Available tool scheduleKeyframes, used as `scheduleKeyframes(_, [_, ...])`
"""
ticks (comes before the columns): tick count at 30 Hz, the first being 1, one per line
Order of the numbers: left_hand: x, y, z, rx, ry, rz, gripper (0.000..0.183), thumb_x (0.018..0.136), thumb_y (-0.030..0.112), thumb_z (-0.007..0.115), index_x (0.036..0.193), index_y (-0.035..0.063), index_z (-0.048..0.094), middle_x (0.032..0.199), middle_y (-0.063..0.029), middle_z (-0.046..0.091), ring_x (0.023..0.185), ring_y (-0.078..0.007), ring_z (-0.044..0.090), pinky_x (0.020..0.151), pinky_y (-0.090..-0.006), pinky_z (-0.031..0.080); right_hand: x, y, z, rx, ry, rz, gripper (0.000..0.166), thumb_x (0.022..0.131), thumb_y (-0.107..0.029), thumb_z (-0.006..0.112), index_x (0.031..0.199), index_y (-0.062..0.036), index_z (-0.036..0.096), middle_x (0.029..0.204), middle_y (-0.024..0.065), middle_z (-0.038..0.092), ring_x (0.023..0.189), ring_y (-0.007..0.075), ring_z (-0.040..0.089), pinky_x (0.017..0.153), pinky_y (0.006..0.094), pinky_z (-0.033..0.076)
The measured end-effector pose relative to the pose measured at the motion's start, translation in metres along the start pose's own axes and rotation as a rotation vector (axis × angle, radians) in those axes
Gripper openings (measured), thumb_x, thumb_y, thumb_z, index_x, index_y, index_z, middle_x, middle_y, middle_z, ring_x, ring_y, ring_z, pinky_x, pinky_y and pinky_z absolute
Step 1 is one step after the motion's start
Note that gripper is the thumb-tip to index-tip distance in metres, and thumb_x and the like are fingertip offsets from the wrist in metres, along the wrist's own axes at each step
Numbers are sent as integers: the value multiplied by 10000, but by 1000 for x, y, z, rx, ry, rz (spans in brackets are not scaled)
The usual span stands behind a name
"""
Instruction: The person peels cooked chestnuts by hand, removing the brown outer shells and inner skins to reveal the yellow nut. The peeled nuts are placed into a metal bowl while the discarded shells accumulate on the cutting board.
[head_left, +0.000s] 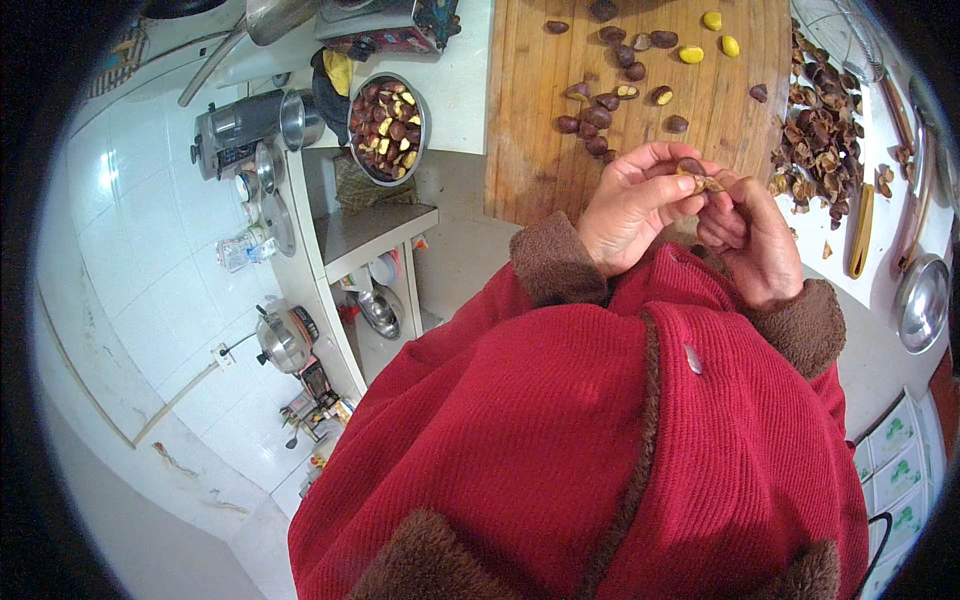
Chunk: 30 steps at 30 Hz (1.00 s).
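Observation:
My left hand (630, 206) holds a partly peeled chestnut (688, 166) between thumb and fingers, over the near edge of a wooden board (525, 165). Against the loosened shell at the nut's right side, my right hand (746, 229) pinches with thumb and forefinger. Beyond my hands, several brown chestnuts (598, 117) lie on the board, some with yellow flesh showing. Peeled yellow chestnuts (691, 54) rest at the board's far right part.
A heap of brown shells (821, 135) lies right of the board, with yellow-handled tongs or a similar tool (861, 231) and a steel ladle (922, 300) nearby. A metal bowl of chestnuts (386, 129) stands at the counter's edge on the left, near a gas stove (382, 26).

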<state>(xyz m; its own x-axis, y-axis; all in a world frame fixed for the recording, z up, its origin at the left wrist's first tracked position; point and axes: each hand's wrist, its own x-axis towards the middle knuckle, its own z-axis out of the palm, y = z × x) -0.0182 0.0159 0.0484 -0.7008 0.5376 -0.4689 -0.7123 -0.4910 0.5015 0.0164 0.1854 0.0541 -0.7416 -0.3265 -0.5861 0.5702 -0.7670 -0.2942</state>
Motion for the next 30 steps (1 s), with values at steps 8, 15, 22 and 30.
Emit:
scheduleKeyframes(8, [2, 0, 9, 34, 27, 19, 385, 893, -28, 536, 1272, 23, 495, 1195, -130, 580, 1031, -197, 609, 856, -266, 529, -7, -16, -20, -227, 162, -199, 335, 993, -352, 432, 740, -131, 431, 549, -67, 316, 473, 60, 256, 472, 222, 230])
scheduleKeyframes(15, [1, 7, 25, 587, 28, 78, 450, 852, -42, 609, 1285, 2, 493, 1114, -73, 601, 1011, -149, 597, 887, -257, 492, -27, -40, -48, -1684, 693, -518, 274, 874, -229, 640, 1028, -3, 633, 761, 205, 642, 596, 210, 604, 541, 310, 442])
scheduleKeyframes(22, [1, 10, 26, 811, -11, 131, 438, 818, -55, 644, 1239, -6, 535, 1056, -64, 620, 946, -108, 600, 835, -239, 502, -15, -19, 2, -1580, 130, -806, 253, 874, -244, 608, 859, 1, 549, 697, 168, 527, 594, 315, 535, 544, 392, 420])
scheduleKeyframes(30, [-2, 11, 34, 765, -35, 111, 428, 819, -71, 617, 1234, 1, 536, 1044, -65, 616, 933, -106, 591, 832, -236, 495, -10, -11, -2, -1731, 215, -868, 151, 869, -160, 526, 841, -15, 498, 687, 185, 521, 642, 375, 541, 583, 456, 413])
